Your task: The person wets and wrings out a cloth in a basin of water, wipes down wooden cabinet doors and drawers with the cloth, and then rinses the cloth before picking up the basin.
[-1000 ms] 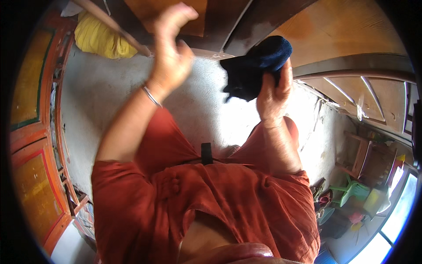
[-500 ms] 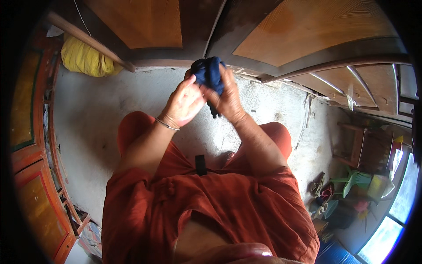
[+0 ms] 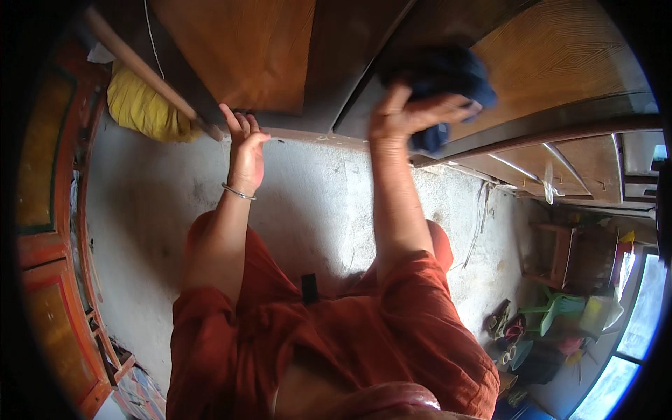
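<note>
We hold a dark blue cloth (image 3: pixel 455 70), bunched and blurred, at the far right, in front of the brown wooden panel (image 3: pixel 574 59). Our right hand (image 3: pixel 414 117) lies over its near side, thumb apart from the stretched fingers; how firmly they grip, we cannot tell. Our left hand (image 3: pixel 246 148), a silver bangle (image 3: pixel 239 191) at the wrist, is raised with fingers loosely spread near the lower edge of the left wooden panel (image 3: pixel 241 45); contact is unclear. A yellow bundle (image 3: pixel 143 108) sits far left beside a slanting pole (image 3: pixel 140 63). A green chair (image 3: pixel 549 309) stands at right on the pale floor (image 3: pixel 301 189).
</note>
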Demonstrator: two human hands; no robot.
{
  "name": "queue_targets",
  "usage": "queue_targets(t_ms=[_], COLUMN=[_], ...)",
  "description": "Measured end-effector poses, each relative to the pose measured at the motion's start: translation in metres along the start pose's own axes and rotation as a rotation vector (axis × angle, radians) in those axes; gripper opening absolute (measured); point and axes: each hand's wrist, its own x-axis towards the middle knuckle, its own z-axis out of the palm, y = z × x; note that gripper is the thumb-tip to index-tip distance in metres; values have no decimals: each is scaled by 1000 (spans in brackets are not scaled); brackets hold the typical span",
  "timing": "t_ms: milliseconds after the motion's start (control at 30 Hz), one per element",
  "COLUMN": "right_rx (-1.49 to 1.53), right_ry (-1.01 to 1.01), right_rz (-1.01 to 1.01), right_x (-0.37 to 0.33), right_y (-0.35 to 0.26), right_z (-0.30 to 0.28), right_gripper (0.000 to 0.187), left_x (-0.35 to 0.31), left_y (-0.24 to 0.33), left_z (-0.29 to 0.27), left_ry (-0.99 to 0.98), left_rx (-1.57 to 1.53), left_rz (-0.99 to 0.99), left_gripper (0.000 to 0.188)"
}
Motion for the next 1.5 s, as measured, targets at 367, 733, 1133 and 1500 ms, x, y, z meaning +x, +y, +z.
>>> queue_targets(t_ms=[367,733,1133,1500], right_rx=[-104,-288,-160,-403], right_ry=[-381,122,-289,266], right_rz=[-962,-333,-1012,-271], right_x=[20,178,160,288], right_y=[-60,73,-32,-1], right_z=[21,-89,-21,-56], right_gripper=[18,56,40,63], left_x=[16,13,21,32], left_y=[-32,-32,-51,-66], left_z=[-12,-6,-15,-22], left_ry=[-127,-77,-148,-167], left_rx=[184,404,504,473], left_rz=[72,178,316,451], left_gripper=[116,113,112,117])
